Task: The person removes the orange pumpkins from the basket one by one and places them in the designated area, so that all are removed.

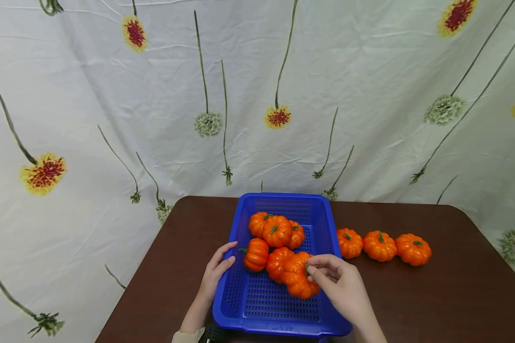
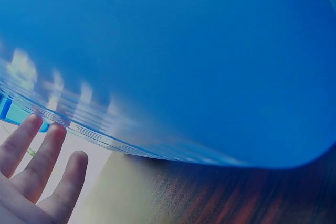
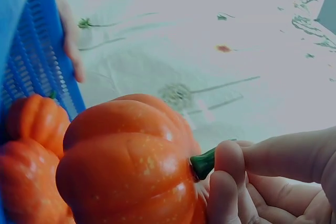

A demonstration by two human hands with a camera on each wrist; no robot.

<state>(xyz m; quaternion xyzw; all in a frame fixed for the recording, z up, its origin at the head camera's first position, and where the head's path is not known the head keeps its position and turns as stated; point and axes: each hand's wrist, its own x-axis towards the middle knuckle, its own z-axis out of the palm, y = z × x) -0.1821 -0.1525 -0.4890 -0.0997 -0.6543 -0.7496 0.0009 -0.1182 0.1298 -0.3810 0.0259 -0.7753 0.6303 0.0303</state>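
Observation:
My right hand [image 1: 341, 286] pinches the green stem [image 3: 205, 162] of a small orange pumpkin [image 3: 128, 163] between thumb and fingers. That pumpkin is over the near right part of a blue plastic basket [image 1: 283, 329]. Several more pumpkins are in the basket, among them one [image 1: 256, 255] lying on its side by the left wall and one [image 1: 277, 231] farther back. My left hand [image 1: 214, 274] rests against the basket's left rim, its fingers [image 2: 37, 169] fairly straight and spread along the outside in the left wrist view. Whether the held pumpkin touches those below cannot be told.
Three more pumpkins [image 1: 379, 246] stand in a row on the dark brown table [image 1: 437, 300], right of the basket. Behind the table hangs a white cloth [image 1: 369, 85] printed with flowers.

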